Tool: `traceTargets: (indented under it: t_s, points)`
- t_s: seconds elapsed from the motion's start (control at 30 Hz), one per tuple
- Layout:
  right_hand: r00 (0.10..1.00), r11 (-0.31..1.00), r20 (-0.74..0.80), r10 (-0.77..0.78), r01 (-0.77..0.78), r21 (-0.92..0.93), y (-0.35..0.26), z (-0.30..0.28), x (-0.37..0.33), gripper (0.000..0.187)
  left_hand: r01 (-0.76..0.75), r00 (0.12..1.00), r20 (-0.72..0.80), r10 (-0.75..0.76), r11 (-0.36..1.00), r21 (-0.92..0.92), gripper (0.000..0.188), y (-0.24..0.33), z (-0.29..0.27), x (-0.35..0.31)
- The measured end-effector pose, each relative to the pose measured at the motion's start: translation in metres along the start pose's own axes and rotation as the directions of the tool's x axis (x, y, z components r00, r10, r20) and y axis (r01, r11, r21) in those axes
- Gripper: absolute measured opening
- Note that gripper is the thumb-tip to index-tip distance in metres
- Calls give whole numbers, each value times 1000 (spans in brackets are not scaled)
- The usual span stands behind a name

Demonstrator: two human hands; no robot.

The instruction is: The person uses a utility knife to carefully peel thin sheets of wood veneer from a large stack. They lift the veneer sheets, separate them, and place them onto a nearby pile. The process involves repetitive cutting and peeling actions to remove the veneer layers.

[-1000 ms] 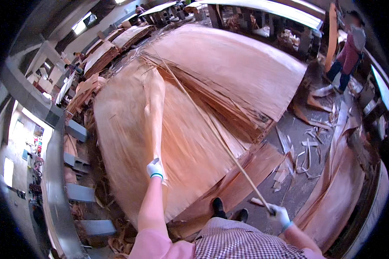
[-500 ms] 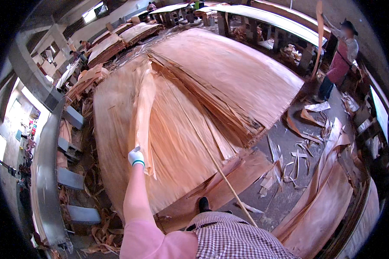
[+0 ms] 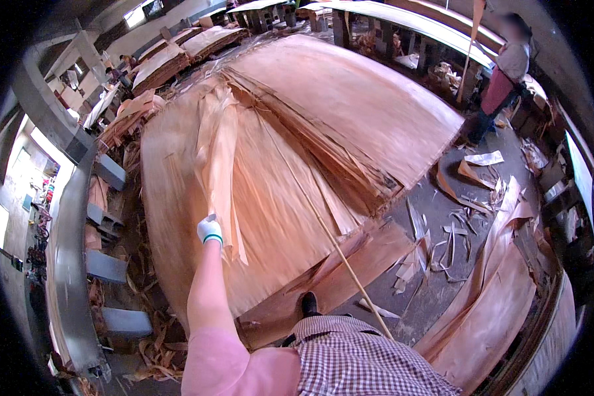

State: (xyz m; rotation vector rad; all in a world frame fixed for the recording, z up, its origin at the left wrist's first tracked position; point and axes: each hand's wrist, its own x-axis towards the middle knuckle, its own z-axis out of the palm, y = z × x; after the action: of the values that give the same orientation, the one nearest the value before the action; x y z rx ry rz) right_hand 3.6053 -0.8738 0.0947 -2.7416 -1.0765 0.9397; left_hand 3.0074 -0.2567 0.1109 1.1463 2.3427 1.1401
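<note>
My left hand [image 3: 210, 228], in a white glove with a green-edged cuff, is closed on the edge of a thin wood veneer sheet [image 3: 222, 168]. That sheet stands up in a loose lengthwise fold on a large stack of veneer [image 3: 277, 218]. My right hand is out of view. A long thin stick [image 3: 320, 221] slants across the stack, its near end beside my checked apron [image 3: 369, 360]; whatever holds it, if anything, is hidden.
A second veneer pile [image 3: 356, 99] leans against the first, with a ragged gap between. Veneer scraps [image 3: 452, 244] and long curled sheets [image 3: 488, 297] litter the floor to the right. Grey blocks [image 3: 105, 267] line the left. Another person [image 3: 501, 82] stands far right, near a long table [image 3: 416, 30].
My left hand has shifted slightly, still gripping the veneer, and the fold looks wider toward its far end. The other person has moved left and turned, and the long strip near them has shifted too.
</note>
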Motion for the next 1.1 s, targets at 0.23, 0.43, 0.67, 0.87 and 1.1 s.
traceTargets:
  t_s: [0.23, 0.43, 0.67, 0.87, 1.1]
  points:
    - [997, 998, -50, -58, 59, 28, -33, -13, 11, 21, 7, 999, 36, -6, 1000, -26, 22, 0, 3, -4]
    - [999, 1000, -34, -10, 10, 5, -17, -7, -3, 22, 51, 997, 68, -49, 998, -34, 22, 2, 4, -2]
    - [999, 1000, -42, 22, -22, -2, -11, -11, -20, 22, -21, 997, 68, 20, 1000, 7, 21, -11, 19, -8]
    - [995, 996, -38, 92, -93, -12, 18, -9, -44, 22, 31, 997, 68, -27, 997, -66, 20, -9, 25, -12]
    - [985, 984, -24, 173, -174, -45, 58, -5, -72, 23, 23, 998, 60, -22, 1000, -19, 20, 7, 14, -22]
